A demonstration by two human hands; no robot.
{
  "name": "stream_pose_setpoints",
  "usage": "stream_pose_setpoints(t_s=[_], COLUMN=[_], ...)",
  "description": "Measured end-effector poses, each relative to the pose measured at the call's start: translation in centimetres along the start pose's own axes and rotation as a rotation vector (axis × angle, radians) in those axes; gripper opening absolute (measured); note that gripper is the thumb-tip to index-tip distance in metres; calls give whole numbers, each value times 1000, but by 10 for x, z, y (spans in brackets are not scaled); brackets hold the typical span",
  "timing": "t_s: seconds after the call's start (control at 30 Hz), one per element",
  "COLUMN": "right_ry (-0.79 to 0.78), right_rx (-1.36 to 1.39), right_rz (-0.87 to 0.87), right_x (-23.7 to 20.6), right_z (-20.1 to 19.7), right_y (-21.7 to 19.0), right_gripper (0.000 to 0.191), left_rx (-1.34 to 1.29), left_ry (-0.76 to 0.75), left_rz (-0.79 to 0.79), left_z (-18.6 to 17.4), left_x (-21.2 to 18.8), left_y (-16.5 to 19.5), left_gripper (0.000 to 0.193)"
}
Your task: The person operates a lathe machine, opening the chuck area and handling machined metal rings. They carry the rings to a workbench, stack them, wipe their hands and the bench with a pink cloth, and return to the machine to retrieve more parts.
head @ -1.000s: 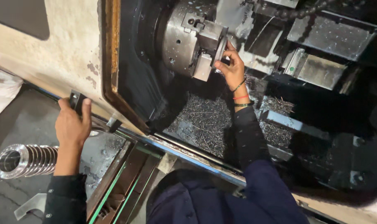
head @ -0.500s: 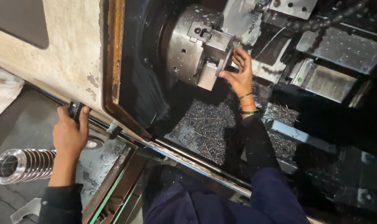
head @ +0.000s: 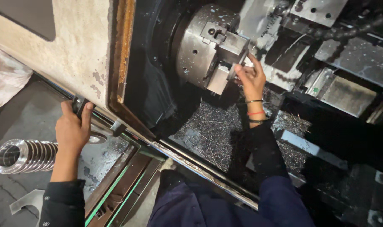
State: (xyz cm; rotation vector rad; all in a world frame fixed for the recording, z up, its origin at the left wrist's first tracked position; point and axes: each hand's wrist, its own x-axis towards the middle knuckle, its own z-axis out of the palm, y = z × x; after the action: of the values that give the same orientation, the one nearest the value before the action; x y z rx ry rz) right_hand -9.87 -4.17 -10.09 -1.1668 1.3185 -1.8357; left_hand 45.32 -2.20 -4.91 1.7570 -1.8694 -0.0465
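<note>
Dark navy long sleeves, navy trousers, right wrist (head: 255, 112) with black, red and dark bangles

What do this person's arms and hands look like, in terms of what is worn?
Both hands are bare, no gloves. The left hand comes out of a dark sleeve with a few small pale marks. The right hand has thin bands at the wrist, dark ones and a red one, above a dark sleeve that turns navy higher up.

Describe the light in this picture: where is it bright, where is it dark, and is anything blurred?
Head view: the steel chuck and the stack of rings catch bright glare; the machine interior at the right sinks into deep shadow; the right hand is lit and fairly sharp; the left hand is evenly lit; edges look slightly soft.
</note>
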Motion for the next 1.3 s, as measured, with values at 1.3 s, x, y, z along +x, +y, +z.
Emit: stream_pose_setpoints(t_s=[1.3], right_ry=[124], right_rx=[-426], right_rz=[-113], right_x=[-160], right_z=[38], right_y=[-98], right_gripper=[27], left_rx=[-548], left_ry=[4], left_rz=[39], left_z=[7], left_x=[-5], left_y=[-18], left_gripper=[57])
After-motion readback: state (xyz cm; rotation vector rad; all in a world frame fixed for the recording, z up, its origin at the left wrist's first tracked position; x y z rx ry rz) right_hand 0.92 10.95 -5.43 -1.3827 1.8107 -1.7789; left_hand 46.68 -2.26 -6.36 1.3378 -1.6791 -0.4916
